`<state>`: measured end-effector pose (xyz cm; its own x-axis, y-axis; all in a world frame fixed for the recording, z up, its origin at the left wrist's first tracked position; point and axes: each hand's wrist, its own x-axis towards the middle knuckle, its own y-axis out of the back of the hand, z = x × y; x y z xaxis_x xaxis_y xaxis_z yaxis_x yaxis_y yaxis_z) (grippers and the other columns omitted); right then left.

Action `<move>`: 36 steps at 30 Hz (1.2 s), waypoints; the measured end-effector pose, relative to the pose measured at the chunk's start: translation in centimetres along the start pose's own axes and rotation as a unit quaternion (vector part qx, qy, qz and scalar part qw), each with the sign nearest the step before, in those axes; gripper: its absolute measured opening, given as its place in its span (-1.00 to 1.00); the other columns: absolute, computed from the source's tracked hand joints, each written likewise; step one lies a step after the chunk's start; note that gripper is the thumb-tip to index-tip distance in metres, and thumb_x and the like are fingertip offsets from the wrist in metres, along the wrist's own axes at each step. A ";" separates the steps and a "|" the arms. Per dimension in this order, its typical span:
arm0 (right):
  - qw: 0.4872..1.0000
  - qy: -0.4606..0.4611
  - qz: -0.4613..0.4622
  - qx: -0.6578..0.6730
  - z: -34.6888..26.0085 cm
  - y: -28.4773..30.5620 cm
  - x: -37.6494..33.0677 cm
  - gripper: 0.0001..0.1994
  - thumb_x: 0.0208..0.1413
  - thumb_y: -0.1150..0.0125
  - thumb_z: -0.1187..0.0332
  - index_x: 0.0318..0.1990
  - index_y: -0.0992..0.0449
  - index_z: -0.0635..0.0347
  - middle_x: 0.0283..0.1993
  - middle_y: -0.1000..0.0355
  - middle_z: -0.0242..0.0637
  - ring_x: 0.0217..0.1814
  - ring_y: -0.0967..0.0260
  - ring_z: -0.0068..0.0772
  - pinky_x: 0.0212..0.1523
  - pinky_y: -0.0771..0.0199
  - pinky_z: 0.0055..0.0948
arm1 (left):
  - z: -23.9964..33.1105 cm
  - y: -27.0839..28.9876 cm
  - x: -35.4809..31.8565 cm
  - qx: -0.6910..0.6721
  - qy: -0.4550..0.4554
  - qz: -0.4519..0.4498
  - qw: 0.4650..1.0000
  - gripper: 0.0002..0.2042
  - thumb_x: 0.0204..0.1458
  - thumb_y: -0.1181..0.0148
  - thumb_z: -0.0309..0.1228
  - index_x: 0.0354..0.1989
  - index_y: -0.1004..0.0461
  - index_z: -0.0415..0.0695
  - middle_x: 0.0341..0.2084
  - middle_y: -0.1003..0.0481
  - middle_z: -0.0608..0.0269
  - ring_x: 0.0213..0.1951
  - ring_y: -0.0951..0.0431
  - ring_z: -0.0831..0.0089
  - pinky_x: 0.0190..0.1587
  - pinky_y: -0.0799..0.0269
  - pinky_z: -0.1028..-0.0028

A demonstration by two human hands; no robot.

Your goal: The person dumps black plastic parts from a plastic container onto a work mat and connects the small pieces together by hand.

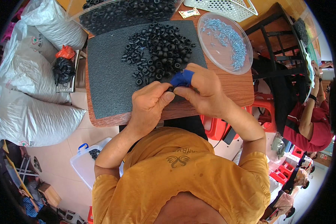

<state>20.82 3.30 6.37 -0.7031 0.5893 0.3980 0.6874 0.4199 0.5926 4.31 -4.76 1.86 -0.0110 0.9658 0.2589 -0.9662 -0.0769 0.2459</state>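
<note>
Above the near edge of the table, my left hand and my right hand meet fingertip to fingertip. Pinched between them is a small black part, mostly hidden by the fingers. A blue wrap covers the forefinger side of my right hand. Just beyond my hands, a heap of black rubber-like caps lies on a dark grey foam mat. Smaller black pieces with stems are spread along the heap's left side.
A round clear lid holding tiny bluish metallic pieces sits on the right of the wooden table. Behind the mat stands a clear bin of black parts, beside a white perforated basket. White sacks are stacked left; a co-worker is at right.
</note>
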 end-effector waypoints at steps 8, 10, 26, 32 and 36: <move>1.000 -0.017 0.018 -0.010 -0.2 -0.3 -0.6 -0.87 -0.18 -0.23 0.62 -0.43 -0.43 0.27 -0.54 -0.30 -0.13 -0.46 -0.27 -0.04 -0.49 -0.22 -0.21 | -0.7 -0.3 -0.4 -0.045 0.034 -0.002 0.998 -0.80 0.05 -0.18 -0.48 -0.23 -0.49 -0.37 -0.48 -0.49 0.20 -0.47 -0.50 0.54 -0.43 -0.41 0.62; 1.000 -0.014 0.021 -0.001 0.0 -0.5 -0.6 -0.87 -0.17 -0.22 0.61 -0.42 -0.43 0.27 -0.54 -0.31 -0.14 -0.46 -0.28 -0.04 -0.48 -0.24 -0.22 | -0.8 -0.3 -0.4 -0.026 0.019 0.002 0.999 -0.80 0.04 -0.19 -0.49 -0.21 -0.49 -0.37 -0.46 -0.49 0.20 -0.47 -0.50 0.54 -0.43 -0.41 0.63; 0.997 -0.019 0.081 -0.008 -0.3 -1.2 -1.5 -0.84 -0.16 -0.24 0.62 -0.36 -0.50 0.26 -0.54 -0.30 -0.25 -0.51 -0.27 -0.25 -0.54 -0.21 -0.38 | 0.4 -0.9 -0.6 -0.271 0.180 0.034 0.945 -0.77 0.09 -0.16 -0.47 -0.11 -0.45 -0.32 -0.43 -0.54 0.23 -0.46 -0.48 0.63 -0.39 -0.44 0.66; 0.997 -0.015 0.079 -0.023 -0.3 -1.1 -1.7 -0.85 -0.16 -0.21 0.64 -0.37 -0.50 0.25 -0.55 -0.29 -0.23 -0.54 -0.26 -0.26 -0.58 -0.18 -0.37 | 0.7 -1.3 -0.8 -0.277 0.179 0.032 0.944 -0.75 0.09 -0.17 -0.45 -0.09 -0.43 -0.33 -0.41 -0.54 0.23 -0.44 -0.49 0.63 -0.38 -0.45 0.65; 0.995 0.007 0.092 -0.048 -0.3 -1.2 -1.6 -0.87 -0.17 -0.22 0.62 -0.40 -0.48 0.25 -0.55 -0.28 -0.23 -0.57 -0.24 -0.24 -0.60 -0.17 -0.35 | 0.7 -1.5 -0.8 -0.265 0.181 0.033 0.947 -0.75 0.09 -0.17 -0.44 -0.10 -0.44 -0.33 -0.42 -0.53 0.24 -0.45 -0.49 0.63 -0.39 -0.45 0.65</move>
<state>21.06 1.58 5.22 -0.5699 0.6403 0.5150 0.7847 0.2382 0.5723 5.96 -5.60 1.98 -0.0710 0.9921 -0.1036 -0.9530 -0.0981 -0.2867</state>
